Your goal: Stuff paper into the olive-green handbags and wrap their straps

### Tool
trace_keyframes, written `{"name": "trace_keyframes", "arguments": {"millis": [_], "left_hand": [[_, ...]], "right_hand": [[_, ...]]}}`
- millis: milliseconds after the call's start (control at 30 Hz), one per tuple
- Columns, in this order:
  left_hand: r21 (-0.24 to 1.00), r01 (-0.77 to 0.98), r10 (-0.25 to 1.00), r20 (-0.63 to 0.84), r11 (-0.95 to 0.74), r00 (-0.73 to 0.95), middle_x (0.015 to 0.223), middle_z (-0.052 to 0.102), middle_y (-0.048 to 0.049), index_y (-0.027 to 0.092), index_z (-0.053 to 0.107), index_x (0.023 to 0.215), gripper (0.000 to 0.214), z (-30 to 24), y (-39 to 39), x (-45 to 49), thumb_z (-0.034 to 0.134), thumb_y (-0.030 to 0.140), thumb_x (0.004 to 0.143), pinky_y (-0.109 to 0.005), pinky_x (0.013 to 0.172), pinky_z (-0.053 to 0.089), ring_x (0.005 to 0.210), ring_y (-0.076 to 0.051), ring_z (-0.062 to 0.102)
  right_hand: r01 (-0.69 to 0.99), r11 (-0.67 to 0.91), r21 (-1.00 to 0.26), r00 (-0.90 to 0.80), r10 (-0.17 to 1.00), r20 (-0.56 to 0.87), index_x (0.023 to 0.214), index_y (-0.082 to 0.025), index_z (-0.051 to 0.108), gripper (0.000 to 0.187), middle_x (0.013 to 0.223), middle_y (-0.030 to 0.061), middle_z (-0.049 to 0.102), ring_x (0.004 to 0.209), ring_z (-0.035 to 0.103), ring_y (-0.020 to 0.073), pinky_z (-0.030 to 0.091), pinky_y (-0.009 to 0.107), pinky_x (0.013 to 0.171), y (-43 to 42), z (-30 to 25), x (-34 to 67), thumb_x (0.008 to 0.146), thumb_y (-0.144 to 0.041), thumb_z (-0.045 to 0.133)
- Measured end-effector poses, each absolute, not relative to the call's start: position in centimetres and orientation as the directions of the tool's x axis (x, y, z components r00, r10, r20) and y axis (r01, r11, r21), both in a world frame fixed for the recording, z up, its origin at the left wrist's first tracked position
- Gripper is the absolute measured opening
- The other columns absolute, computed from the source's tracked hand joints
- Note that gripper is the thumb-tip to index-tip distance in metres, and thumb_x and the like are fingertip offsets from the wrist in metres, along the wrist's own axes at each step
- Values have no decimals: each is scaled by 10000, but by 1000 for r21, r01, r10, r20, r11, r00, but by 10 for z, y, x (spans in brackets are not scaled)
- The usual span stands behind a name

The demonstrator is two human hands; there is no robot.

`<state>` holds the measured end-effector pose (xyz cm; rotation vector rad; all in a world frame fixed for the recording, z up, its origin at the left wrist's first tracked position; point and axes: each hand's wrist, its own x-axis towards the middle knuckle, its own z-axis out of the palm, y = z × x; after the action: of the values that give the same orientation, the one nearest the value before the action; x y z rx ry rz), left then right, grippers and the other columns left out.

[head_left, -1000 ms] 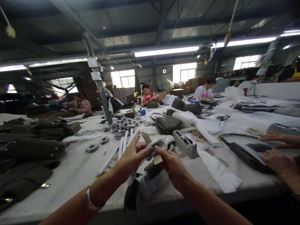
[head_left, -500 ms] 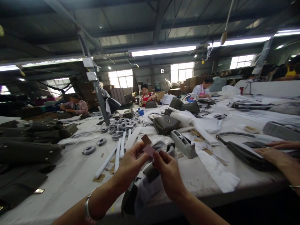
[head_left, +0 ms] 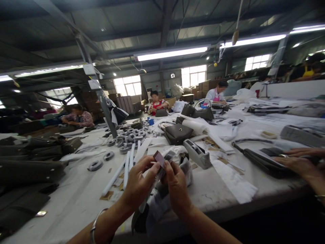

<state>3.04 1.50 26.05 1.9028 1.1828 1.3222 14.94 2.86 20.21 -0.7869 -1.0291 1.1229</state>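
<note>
Pinching a small brown-and-pale card, my left grip and right grip narrow onto its edges; I hold it above the bench, left of the grey tape dispenser, with grey coils lying beyond.

The lower part of the small card is covered by the left hand and right hand, the dark item beneath is partly hidden behind both, and the stacked bags and a co-worker's forearm are cut off by the left and right edges respectively.
</note>
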Motion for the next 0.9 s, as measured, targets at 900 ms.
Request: {"name": "trace_keyframes", "arguments": {"millis": [900], "left_hand": [[-171,882,677,582,-439,450,1397,519,-252,5,494,1379,476,254,-4,33,438,124,921,-468,1028,494,1255,-341,560]], "right_hand": [[-430,210,-878,-134,947,292,824,-167,724,357,756,35,665,697,590,153,480,267,673,26,208,164,840,-521,677]]}}
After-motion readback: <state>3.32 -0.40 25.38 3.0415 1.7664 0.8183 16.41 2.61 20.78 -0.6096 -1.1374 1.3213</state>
